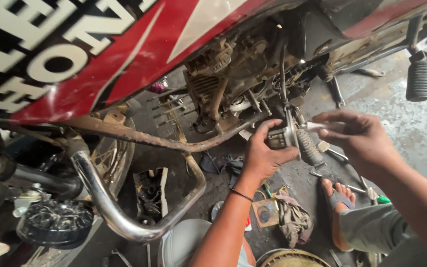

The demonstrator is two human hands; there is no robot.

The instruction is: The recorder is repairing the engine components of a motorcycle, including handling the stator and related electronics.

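My left hand (264,152) grips a small dark metal part (280,137) against the lower engine (228,84) of a red motorcycle. My right hand (359,136) pinches the silver handle of a tool (317,126) whose tip meets that part. A ribbed rubber footpeg (311,147) sits just below the two hands. The part's far side is hidden by my fingers.
A chrome exhaust pipe and crash guard (109,207) curve at lower left. Rags (292,217), wrenches (342,184) and small parts lie on the greasy concrete floor. My sandalled foot (339,198) rests at lower right. A rear footpeg (420,79) hangs at upper right.
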